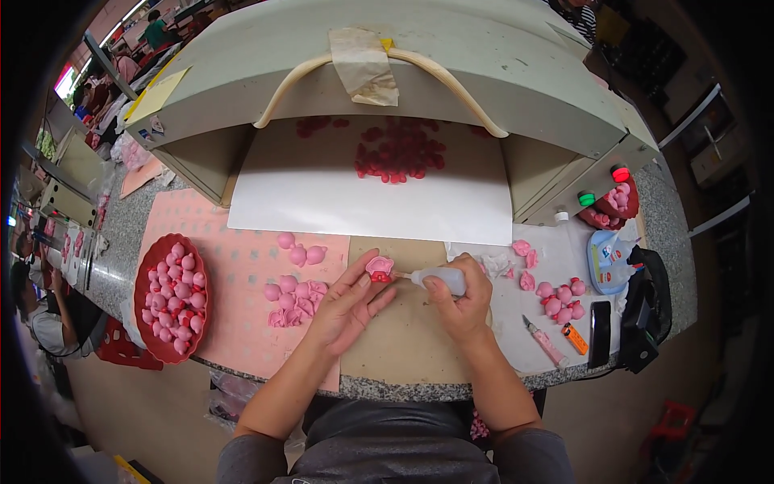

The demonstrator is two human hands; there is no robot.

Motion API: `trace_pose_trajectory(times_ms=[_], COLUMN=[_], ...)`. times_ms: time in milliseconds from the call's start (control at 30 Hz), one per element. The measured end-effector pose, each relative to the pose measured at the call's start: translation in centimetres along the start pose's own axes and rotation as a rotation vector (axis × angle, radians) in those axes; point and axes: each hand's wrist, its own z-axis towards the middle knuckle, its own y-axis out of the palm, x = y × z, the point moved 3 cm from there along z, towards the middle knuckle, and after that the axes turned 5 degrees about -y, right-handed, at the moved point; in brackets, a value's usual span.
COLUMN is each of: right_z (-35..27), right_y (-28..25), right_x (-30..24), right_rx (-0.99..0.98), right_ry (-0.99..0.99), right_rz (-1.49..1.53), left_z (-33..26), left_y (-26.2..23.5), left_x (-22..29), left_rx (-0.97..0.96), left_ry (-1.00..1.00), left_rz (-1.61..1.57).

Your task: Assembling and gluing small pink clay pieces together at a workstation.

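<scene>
Between the thumb and fingers of my left hand [345,310] is a small pink and red molded piece [380,269]. My right hand [465,302] grips a translucent squeeze bottle [446,280], whose thin nozzle points left and reaches the edge of the piece. Whether the tip touches it is too small to tell. Both hands are over a tan sheet [403,343]. Left of my left hand lie round pink pieces [298,254] and a cluster of flat, wavy pink pieces [297,310] on a pink sheet.
A red bowl [142,323] of pink balls stands at left. Ahead, a grey metal hood [451,89] covers red pieces [399,149] on white paper. At right are pink pieces [559,302], a knife [545,342], an orange lighter [574,339], a phone [599,334] and a blue container [609,262].
</scene>
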Motion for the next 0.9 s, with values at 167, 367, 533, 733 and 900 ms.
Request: trace_pose_trajectory(times_ms=[167, 367, 533, 733, 900], right_z=[-0.1, -0.1, -0.3, -0.2, -0.1], right_y=[0.3, 0.6, 0.5, -1.8, -8.3], right_x=[-0.2, -0.1, 0.1, 0.5, 0.4], right_rx=[-0.015, -0.039, -0.044, 0.147, 0.159], right_ry=[-0.008, -0.036, -0.054, 0.402, 0.264], right_rz=[0.056, 0.043, 0.037, 0.535, 0.35], left_z=[0.0, -0.1, 0.0, 0.3, -0.1], left_y=[-0.3, -0.2, -0.1, 0.1, -0.3], left_x=[0.0, 0.0, -0.1, -0.4, 0.1], left_rx=[0.006, 0.009, 0.013, 0.024, 0.088], left_ry=[0.002, 0.005, -0.002, 0.0, 0.012], left_rz=[-0.007, -0.003, -0.007, -0.011, -0.003])
